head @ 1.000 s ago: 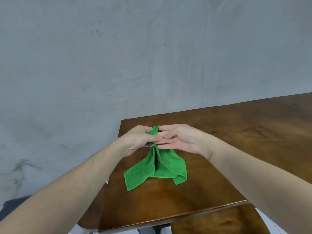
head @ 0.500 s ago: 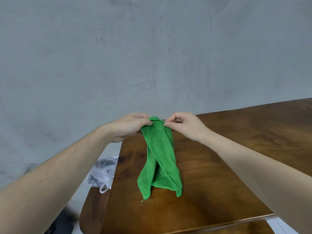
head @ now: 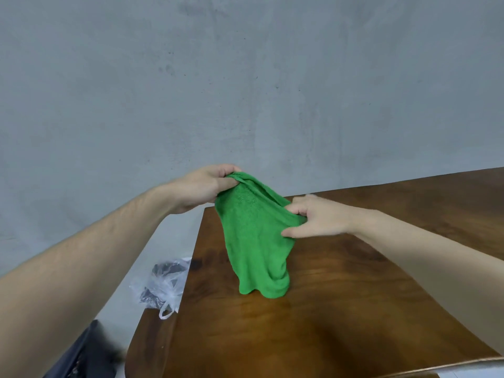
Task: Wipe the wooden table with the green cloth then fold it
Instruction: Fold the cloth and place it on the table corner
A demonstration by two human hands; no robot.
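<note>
Green cloth point(head: 255, 241) pinched by left hand point(head: 204, 188), right hand point(head: 316, 218), hem brushing table point(head: 354, 309).

A clear plastic bag point(head: 163, 286) with dark contents is seen on the grey floor point(head: 152, 249) beside the desk's left edge, below a grey concrete wall point(head: 245, 77).

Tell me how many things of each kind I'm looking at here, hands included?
Hands: 2, the left hand and the right hand, both gripping the cloth
Green cloth: 1
Wooden table: 1
Plastic bag: 1, on the floor beside the table
Total: 5
</note>
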